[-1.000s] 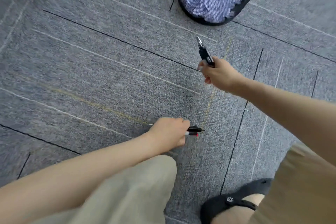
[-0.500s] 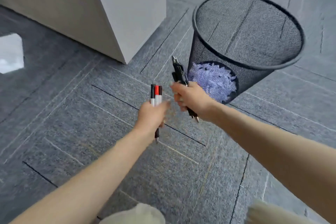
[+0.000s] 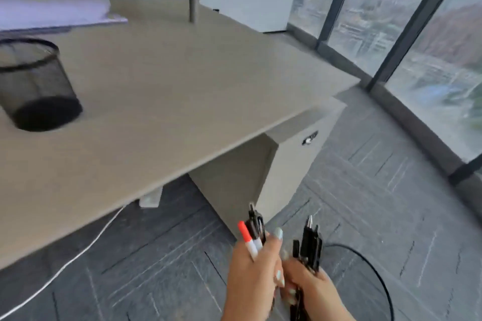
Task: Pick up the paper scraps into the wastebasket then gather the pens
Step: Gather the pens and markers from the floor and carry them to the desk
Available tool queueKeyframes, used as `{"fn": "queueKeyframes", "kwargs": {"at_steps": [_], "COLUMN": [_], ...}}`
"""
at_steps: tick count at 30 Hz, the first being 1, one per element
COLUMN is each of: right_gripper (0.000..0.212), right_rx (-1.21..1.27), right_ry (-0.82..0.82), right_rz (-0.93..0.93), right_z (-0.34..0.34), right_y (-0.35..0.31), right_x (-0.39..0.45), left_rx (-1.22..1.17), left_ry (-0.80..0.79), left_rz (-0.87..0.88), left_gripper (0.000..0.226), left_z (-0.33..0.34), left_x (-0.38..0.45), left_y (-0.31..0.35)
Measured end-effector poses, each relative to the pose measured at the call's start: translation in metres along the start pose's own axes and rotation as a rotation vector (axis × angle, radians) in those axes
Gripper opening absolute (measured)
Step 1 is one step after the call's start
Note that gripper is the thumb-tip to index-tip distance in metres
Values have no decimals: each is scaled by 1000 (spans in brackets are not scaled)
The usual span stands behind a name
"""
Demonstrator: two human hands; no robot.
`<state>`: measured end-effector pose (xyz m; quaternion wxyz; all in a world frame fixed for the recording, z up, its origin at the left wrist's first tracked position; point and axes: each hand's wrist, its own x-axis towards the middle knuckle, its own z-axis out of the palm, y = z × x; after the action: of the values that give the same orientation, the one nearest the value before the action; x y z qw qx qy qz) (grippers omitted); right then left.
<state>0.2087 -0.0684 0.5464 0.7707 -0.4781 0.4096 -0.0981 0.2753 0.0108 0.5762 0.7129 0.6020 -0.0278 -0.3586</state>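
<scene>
Though blurry, 2 hands [image 3: 254, 268] [image 3: 310, 286] w/ pens [image 3: 310, 245], 1 mesh cup [image 3: 34, 83].

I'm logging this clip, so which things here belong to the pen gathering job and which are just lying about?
Part of the job:
- pens in the left hand, red-capped marker among them
- black pens in the right hand
- mesh pen cup, probably their destination
- wastebasket rim

Lying about:
- desk
- paper stack
- white cable

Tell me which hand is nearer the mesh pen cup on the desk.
Left. The left hand, gripping the red-capped marker and pens, sits on the side toward the mesh pen cup, below the desk edge. The right hand, gripping black pens, is beside it, farther away.
</scene>
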Motion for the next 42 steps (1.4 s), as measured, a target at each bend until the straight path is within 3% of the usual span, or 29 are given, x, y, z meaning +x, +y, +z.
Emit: {"fn": "queueKeyframes", "kwargs": {"at_steps": [2, 4, 6, 9, 17, 24, 29, 38, 42], "right_gripper": [21, 39, 27, 41, 27, 18, 21, 18, 13], "right_rx": [-14, -123, -139, -211, -365, -414, -509, -759, -917], "right_ry": [101, 18, -45, -166, -233, -169, -220, -464, -568], "right_rz": [-31, -82, -125, -167, -324, -374, -376, -327, -330], "right_z": [28, 54, 103, 179, 309, 351, 369, 402, 413], "right_y": [-29, -50, -101, -185, -241, -247, -259, -261, -242], "right_x": [-13, -32, -66, -126, -164, -133, -80, 23, 41], "left_rx": [-43, -74, -71, 54, 244, 228, 209, 169, 214], "left_ry": [94, 171, 236, 312, 595, 691, 751, 878, 833], "left_rz": [-18, -2, 21, 172, 467, 469, 442, 236, 200], "left_gripper": [35, 31, 32, 41, 38, 45, 42, 42, 22], "left_z": [-9, -24, -44, -83, -185, -214, -209, -201, -209], "left_x": [-23, -44, -64, -85, -124, -94, -32, 61, 67], "left_y": [54, 103, 157, 234, 369, 393, 390, 359, 341]}}
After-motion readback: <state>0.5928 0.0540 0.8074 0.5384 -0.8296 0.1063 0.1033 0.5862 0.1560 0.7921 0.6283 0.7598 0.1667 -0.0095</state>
